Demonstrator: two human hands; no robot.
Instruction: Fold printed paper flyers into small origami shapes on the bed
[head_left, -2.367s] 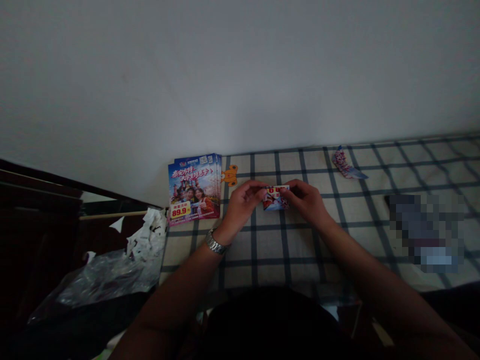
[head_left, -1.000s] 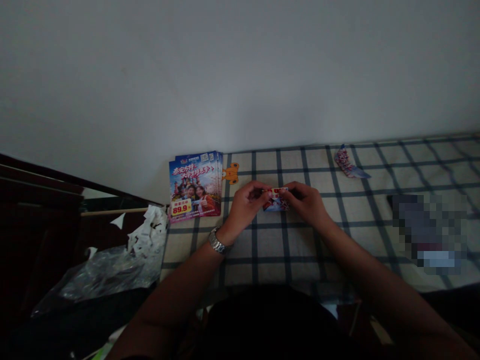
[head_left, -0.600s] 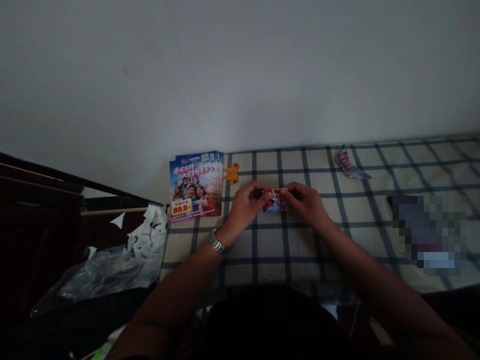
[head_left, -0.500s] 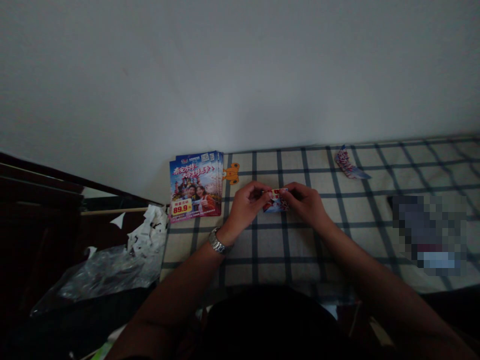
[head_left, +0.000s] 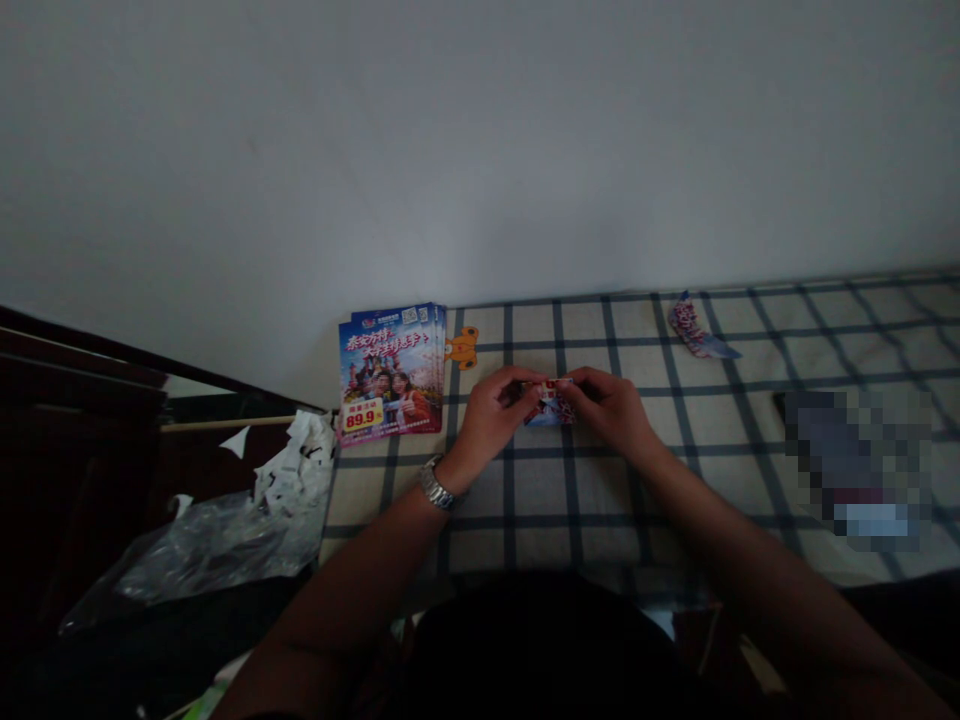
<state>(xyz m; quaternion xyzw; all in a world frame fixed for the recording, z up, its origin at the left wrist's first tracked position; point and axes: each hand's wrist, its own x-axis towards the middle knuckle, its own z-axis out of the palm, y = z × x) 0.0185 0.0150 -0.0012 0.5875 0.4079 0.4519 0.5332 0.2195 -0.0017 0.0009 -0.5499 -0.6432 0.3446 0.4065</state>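
Note:
A small folded flyer (head_left: 550, 409), printed in blue, red and white, is pinched between my two hands over the checked cloth. My left hand (head_left: 500, 403), with a silver watch on its wrist, grips the left edge between thumb and fingers. At the right edge, my right hand (head_left: 604, 405) holds it the same way. To the left lies a stack of flyers (head_left: 390, 375) with blue tops and a yellow 89.9 price box. Farther right, a folded paper piece (head_left: 699, 330) in matching colours rests near the wall.
The checked cloth (head_left: 480, 490) covers the table, which meets a plain wall (head_left: 480, 150) at the back. An orange bear figure (head_left: 461, 348) is beside the stack. Clear plastic wrapping (head_left: 217, 550) and torn white paper (head_left: 296, 465) lie left of the table. A blurred-out object (head_left: 847, 460) sits right.
Both hands keep their pinch on the folded flyer. Its top edge has tilted slightly, and the thumbs have shifted a little; everything else stays where it was.

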